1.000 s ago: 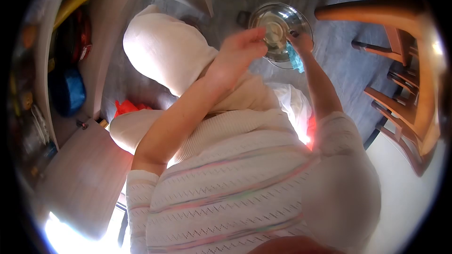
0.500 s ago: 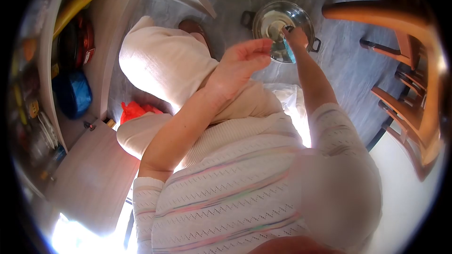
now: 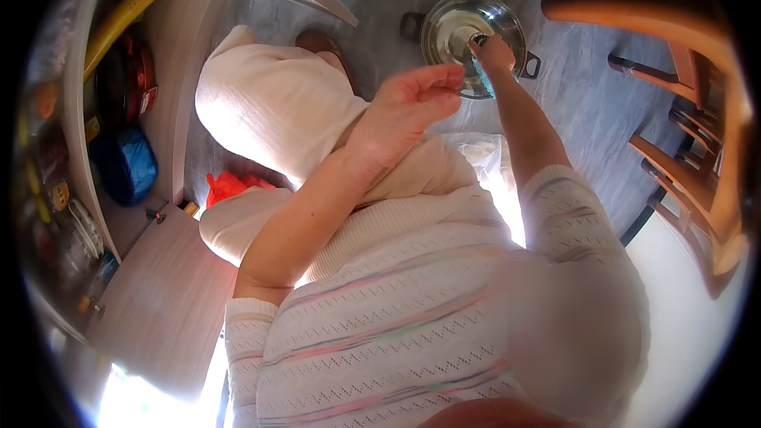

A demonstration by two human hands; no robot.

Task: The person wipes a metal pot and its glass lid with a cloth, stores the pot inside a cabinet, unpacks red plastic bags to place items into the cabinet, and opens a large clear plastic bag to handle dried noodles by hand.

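A round, shiny pot (image 3: 444, 46) with a dark handle on each side stands on the grey floor. Its see-through lid (image 3: 452, 20) has a dark knob near the centre, and my right hand (image 3: 495, 55) is closed around that knob. Light-blue cloth (image 3: 482, 79) shows below the right hand, along the near side of the pot. My left hand (image 3: 408, 107) hovers over my bent knee, left of and nearer than the pot. Its fingers are stretched out and nothing is in them.
Left of me an open cabinet (image 3: 162, 87) holds a blue bag (image 3: 127, 162), a red-and-black round item (image 3: 131, 79) and a yellow roll (image 3: 123, 28). Wooden chairs (image 3: 674, 40) stand on the right. A clear plastic bag (image 3: 485, 154) and a red bag (image 3: 230, 188) lie near my legs.
The view has shifted slightly, so the pot and my right hand appear a little higher. The right hand stays on the knob; the left keeps its pose.
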